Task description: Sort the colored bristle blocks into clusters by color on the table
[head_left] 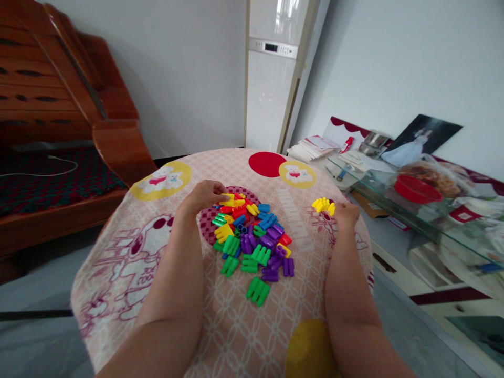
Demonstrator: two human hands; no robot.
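Note:
A pile of plastic toy blocks [252,244], shaped like short joined tubes in green, purple, blue, red and yellow, lies in the middle of the round table. My left hand [205,195] reaches to the pile's far left edge, its fingers closed on a yellow block [227,199]. Over on the right side of the table is a separate small cluster of yellow blocks [321,203]. My right hand [347,214] is closed at the right end of this cluster, its fingertips on a yellow block [332,209]. The fingers partly hide what each hand grips.
A pink patterned tablecloth [228,331] covers the table. To the right stands a glass-topped cabinet [378,184] with papers, a red bowl [417,189] and a photograph [421,142]. A wooden bench [118,136] is at left, a white floor-standing air conditioner [270,100] behind.

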